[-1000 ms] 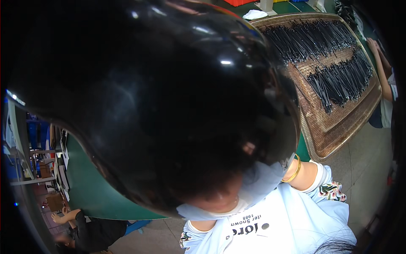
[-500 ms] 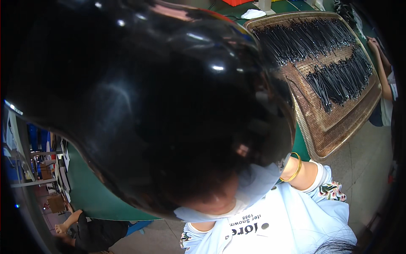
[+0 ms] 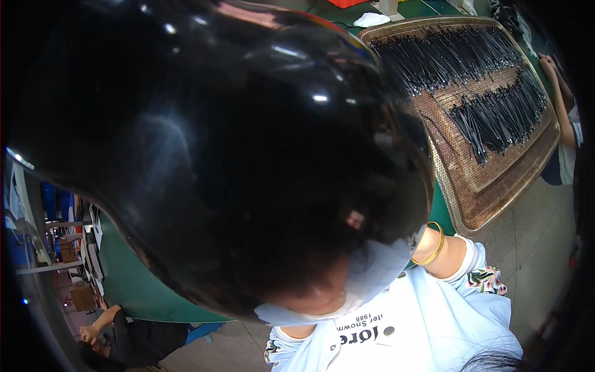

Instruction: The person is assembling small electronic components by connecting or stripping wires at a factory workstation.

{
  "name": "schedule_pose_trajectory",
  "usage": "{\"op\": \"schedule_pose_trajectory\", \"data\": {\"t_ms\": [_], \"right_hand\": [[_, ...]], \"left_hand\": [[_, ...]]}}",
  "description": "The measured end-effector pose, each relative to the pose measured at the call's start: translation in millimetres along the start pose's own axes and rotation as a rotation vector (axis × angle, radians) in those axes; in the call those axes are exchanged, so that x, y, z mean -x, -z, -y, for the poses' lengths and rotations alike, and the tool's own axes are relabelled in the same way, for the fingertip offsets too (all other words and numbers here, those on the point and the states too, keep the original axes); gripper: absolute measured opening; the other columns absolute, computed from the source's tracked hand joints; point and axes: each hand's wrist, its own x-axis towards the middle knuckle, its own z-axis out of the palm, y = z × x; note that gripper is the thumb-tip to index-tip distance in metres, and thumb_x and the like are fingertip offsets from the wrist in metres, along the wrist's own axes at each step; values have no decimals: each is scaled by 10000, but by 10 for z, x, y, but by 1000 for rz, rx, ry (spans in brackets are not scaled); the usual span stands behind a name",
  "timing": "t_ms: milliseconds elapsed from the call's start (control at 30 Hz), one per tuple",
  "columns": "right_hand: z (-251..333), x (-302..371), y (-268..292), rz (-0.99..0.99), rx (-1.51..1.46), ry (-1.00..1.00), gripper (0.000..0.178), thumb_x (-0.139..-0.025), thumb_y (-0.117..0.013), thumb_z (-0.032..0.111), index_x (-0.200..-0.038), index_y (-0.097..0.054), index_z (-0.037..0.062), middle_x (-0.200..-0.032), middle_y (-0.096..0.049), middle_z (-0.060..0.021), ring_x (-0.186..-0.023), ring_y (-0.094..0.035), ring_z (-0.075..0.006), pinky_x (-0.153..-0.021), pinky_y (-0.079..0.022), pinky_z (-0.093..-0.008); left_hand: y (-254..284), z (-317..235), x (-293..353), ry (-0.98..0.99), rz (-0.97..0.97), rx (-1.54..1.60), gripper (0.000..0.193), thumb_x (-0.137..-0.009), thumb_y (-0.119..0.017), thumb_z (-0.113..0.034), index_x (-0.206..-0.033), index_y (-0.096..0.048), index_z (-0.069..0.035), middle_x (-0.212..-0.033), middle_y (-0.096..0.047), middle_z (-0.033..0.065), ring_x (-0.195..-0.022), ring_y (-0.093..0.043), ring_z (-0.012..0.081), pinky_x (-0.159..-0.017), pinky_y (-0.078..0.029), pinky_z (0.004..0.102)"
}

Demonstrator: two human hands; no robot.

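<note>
A large glossy black rounded object [image 3: 248,173] fills most of the view and hides both of my hands. I cannot make out what kind of thing it is; bright lights and pale sleeves are mirrored on its surface. My right forearm [image 3: 455,255], with a gold bangle [image 3: 439,245] at the wrist, passes behind its lower right edge. Only a short piece of my left forearm [image 3: 297,332] shows below it. What either hand holds or touches is hidden.
Right of the black object lies a brown perforated tray [image 3: 477,201] bearing two rows of thin black strips [image 3: 499,121]. Beneath is a green table [image 3: 149,282]. Another person's hand [image 3: 548,65] is at the far right; a dark-clothed person [image 3: 149,338] is at lower left.
The person at the lower left has shifted their head and arm slightly. The black object, the tray and my forearms look nearly unmoved.
</note>
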Motion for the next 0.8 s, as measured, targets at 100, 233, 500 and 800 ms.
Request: {"op": "schedule_pose_trajectory", "data": {"t_ms": [100,233,500,800], "right_hand": [[-13,0,20,4,-135,-51,121,-710,-544,36,-809,-542,-34,-768,-562,-75,-729,-527,-112,-679,-421,-222],[-8,-9,23,31,-93,-58,137,-711,-544,35,-826,-542,-39,-780,-565,-79,-741,-527,-114,-688,-421,-229],[59,-11,-16,49,187,13,128,-707,-560,50,-814,-551,-19,-763,-566,-72,-727,-526,-104,-656,-421,-218],[57,-4,-5,-52,-93,-94,109,-696,-568,35,-787,-561,-25,-715,-566,-67,-673,-529,-94,-614,-425,-202]], "left_hand": [[29,32,-7,-20,47,38,261,-663,-479,93,-923,-470,84,-876,-529,145,-810,-521,183,-759,-382,271],[2,16,-20,-66,74,-34,262,-657,-481,96,-919,-472,83,-883,-527,145,-813,-519,186,-764,-379,276],[184,121,14,-119,129,-1,270,-656,-506,91,-923,-476,67,-887,-528,137,-816,-521,180,-758,-390,274],[107,105,-30,-30,44,81,229,-671,-483,86,-899,-470,78,-832,-534,146,-779,-533,188,-732,-406,271]]}}
